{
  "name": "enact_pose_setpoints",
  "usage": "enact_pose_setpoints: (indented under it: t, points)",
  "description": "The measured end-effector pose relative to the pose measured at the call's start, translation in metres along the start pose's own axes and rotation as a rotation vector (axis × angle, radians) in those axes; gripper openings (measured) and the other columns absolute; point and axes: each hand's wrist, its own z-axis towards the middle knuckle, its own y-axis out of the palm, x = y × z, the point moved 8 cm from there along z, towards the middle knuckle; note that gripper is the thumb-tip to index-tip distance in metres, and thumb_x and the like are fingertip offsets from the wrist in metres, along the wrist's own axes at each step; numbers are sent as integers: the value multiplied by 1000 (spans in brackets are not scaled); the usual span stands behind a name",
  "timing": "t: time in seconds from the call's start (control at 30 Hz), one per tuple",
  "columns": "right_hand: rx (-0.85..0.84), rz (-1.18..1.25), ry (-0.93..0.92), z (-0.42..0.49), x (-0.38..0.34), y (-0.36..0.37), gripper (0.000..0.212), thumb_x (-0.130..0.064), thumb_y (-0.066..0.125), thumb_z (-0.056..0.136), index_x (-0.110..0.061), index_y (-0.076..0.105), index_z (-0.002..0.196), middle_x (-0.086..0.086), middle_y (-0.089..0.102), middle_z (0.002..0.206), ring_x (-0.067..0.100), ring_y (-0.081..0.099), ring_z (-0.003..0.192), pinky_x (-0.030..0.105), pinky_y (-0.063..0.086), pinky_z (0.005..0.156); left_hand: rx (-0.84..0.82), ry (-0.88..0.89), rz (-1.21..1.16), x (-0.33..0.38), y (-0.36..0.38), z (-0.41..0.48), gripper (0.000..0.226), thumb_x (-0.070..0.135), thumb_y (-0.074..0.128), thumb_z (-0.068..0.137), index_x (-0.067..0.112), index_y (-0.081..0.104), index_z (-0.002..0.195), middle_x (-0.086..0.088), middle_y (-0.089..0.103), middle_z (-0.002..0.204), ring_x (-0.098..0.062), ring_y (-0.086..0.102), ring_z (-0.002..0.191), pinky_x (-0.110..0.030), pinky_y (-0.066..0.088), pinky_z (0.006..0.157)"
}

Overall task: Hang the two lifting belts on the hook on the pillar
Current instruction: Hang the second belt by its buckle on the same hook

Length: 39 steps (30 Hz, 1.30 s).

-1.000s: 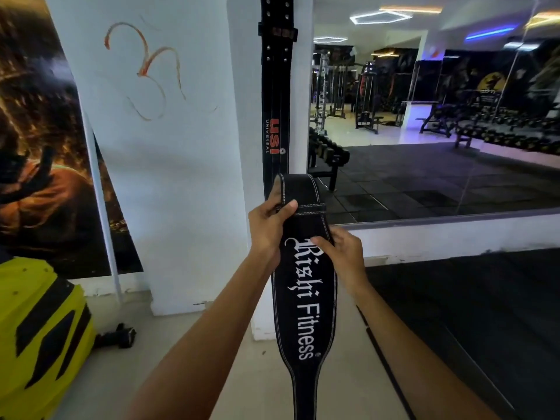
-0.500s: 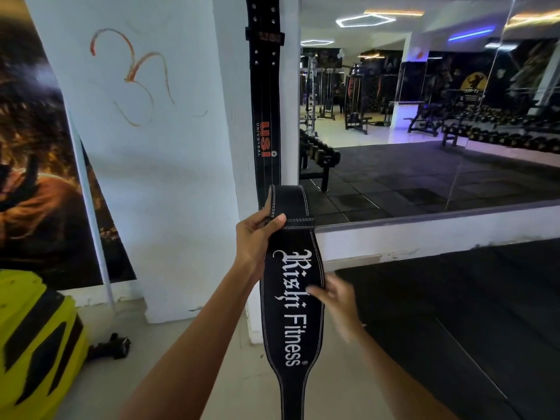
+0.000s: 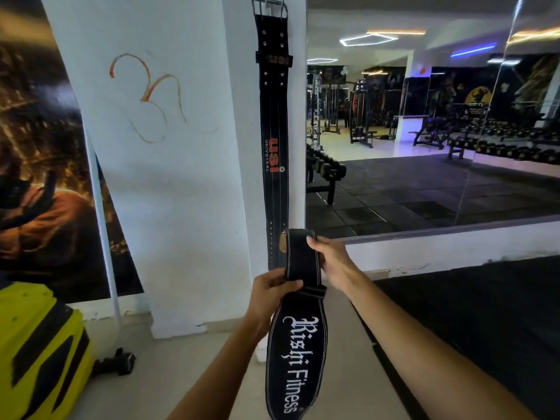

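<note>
Risk first: second belt, black with white "Rishi Fitness" lettering, held low against the white pillar, well below the hook at the top edge of view. Long reach upward needed, so likely to slip or swing if lifted by the strap alone, wide padded part hanging heavy beneath. No buckle or loop visible at the folded upper end, so unclear what would catch on the hook. Hook already filled by the metal buckle of the first belt, black with red "USI" lettering, hanging straight down the pillar; could be knocked loose when crowding in a second one. Then the grip: left hand closed around the narrow strap just above the stitched keeper, thumb across the front, fingers wrapped behind. Right hand pinching the right edge of the folded strap end, just higher, fingertips curled over the fold, palm partly open. Both hands clamped on the same belt, in front of the lower tip of the hung one.
</note>
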Motion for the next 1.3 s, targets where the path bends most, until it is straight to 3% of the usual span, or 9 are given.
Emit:
enact_pose_setpoints:
  t: [0.23,0.37,0.47,0.63,0.8,0.87,1.07,1.17,1.3]
  points:
    - [-37,25,-68,-17,31,5,24,-12,52,91,-10,66,110,1,73,93,20,68,93,26,53,77,150,-21,-2,25,-13,29,35,22,63,87,-13,64,88,-19,58,80,-31,53,72,-36,42,64]
    - [-72,3,-94,-17,6,8,21,-27,50,92,-17,65,104,6,70,102,18,67,92,26,52,76,104,42,-24,45,-10,36,11,6,59,88,1,69,89,-11,68,77,-18,67,65,-22,53,53]
    - [-60,50,-142,-11,-28,13,29,-33,48,93,-14,62,110,6,70,99,20,67,89,32,52,81,24,74,14,51,-2,33,13,0,58,87,3,67,96,-9,69,80,-14,68,65,-22,54,55]
    - [3,-66,-238,-10,-61,18,25,-32,51,92,-13,67,92,8,69,91,25,65,87,39,52,83,22,85,-76,69,13,28,23,10,54,92,-8,62,104,-11,67,83,-10,69,62,-20,53,50]
    - [29,-66,-241,-15,-56,18,31,-37,55,88,-9,66,94,8,70,87,18,68,76,26,56,65,47,147,-28,84,16,31,17,14,59,90,3,68,100,-5,71,82,-8,71,66,-19,53,51]
    - [55,-13,-209,-15,-59,14,22,-34,59,87,-14,67,84,2,69,79,13,66,68,23,52,58,53,111,-32,77,19,29,22,21,58,90,4,67,100,-2,70,80,-12,70,71,-18,52,50]
    - [112,20,-143,-20,-37,6,19,-33,56,88,-19,69,85,5,71,91,23,67,90,31,51,79,142,-113,-69,74,17,35,37,45,49,91,13,66,96,-2,66,83,-16,61,78,-30,47,68]
    - [153,58,-110,-23,-28,6,16,-31,58,88,-19,68,85,4,71,90,25,66,92,34,51,80,86,-201,-47,66,15,38,45,47,57,86,7,66,104,-7,68,87,-20,64,79,-30,50,64]
    - [199,115,-72,-25,-24,3,16,-27,59,88,-15,68,85,9,69,91,21,66,79,29,50,62,-212,-256,6,66,20,33,23,30,58,89,10,64,97,-3,70,79,-16,68,72,-27,54,58]
